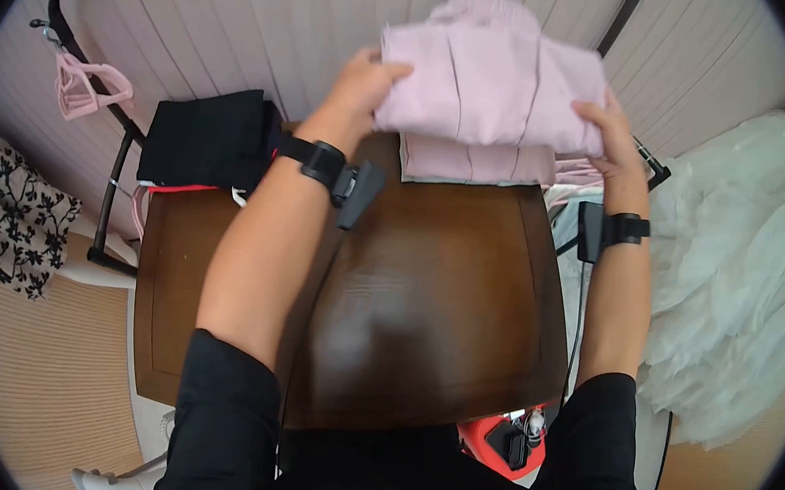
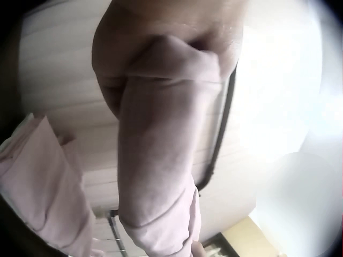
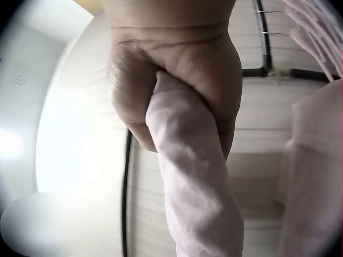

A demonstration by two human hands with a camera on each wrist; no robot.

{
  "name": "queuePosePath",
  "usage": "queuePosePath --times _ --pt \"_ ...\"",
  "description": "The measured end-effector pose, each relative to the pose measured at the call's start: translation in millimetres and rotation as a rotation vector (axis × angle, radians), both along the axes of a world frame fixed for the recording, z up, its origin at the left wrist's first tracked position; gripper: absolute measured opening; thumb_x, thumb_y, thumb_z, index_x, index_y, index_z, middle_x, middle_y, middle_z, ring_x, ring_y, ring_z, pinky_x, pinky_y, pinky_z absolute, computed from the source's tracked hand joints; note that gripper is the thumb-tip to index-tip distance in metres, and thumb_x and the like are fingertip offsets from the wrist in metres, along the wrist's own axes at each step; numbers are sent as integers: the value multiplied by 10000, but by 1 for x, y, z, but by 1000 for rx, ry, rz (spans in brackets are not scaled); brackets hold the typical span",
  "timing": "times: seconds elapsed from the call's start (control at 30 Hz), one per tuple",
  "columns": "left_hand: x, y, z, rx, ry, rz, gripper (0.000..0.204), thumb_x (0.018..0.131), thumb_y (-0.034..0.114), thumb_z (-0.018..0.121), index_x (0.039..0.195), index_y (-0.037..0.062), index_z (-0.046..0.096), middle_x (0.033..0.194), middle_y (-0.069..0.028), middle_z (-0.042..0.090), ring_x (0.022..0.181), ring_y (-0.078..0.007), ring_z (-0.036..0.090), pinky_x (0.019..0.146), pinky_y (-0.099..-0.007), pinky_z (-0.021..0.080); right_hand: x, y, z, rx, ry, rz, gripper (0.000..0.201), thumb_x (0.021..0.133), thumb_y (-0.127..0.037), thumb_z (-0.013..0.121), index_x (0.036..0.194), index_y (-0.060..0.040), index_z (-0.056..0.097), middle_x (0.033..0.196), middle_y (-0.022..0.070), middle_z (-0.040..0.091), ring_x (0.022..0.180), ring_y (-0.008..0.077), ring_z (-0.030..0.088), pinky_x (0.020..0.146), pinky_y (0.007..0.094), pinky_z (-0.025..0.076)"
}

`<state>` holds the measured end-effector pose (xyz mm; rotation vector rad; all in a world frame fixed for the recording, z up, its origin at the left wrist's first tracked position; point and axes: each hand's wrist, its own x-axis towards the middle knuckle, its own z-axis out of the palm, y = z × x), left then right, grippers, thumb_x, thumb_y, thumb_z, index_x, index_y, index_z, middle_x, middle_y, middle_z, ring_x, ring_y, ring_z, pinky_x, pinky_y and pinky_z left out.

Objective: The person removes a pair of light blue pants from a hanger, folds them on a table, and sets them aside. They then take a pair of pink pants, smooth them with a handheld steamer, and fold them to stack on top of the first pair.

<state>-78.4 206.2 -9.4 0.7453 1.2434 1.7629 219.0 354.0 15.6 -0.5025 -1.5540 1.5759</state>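
Note:
A folded pair of pink pants [image 1: 493, 80] with a gathered elastic waistband is held up between both hands above the far edge of the table. My left hand [image 1: 362, 86] grips its left side, thumb on the near face. On the opposite side my right hand [image 1: 614, 134] pinches the fabric the same way. Each wrist view shows the pink roll of cloth, [image 2: 158, 155] in the left one, running out from the palm. Below the raised bundle, another folded pink garment [image 1: 476, 166] lies on the table, partly covered in the head view.
A dark wooden table [image 1: 427, 277] fills the middle. Folded black clothes [image 1: 202, 140] sit at its far left. Black rack poles [image 1: 115, 181] stand at the left, with pink hangers [image 1: 91, 88]. A white tulle dress [image 1: 730, 277] hangs at right. A red container [image 1: 500, 449] is below the near edge.

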Motion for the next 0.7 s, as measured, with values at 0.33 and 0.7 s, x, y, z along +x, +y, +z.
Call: queuePosePath --times 0.33,0.7 --pt "21 6 -73 -268 167 10 634 830 26 698 1362 -68 368 1171 -211 593 1013 -283 642 791 -396 568 29 37 -92 -188 -352 -88 876 797 -34 699 1523 -25 208 1319 222 520 1118 289 596 913 390 517" --pt "31 -9 -108 -210 275 151 496 875 33 659 1310 -53 439 1106 -159 631 952 -207 646 729 -312 558 47 14 -115 -176 -456 -343 657 813 -52 666 1416 5 411 1068 115 610 911 209 618 758 313 521"
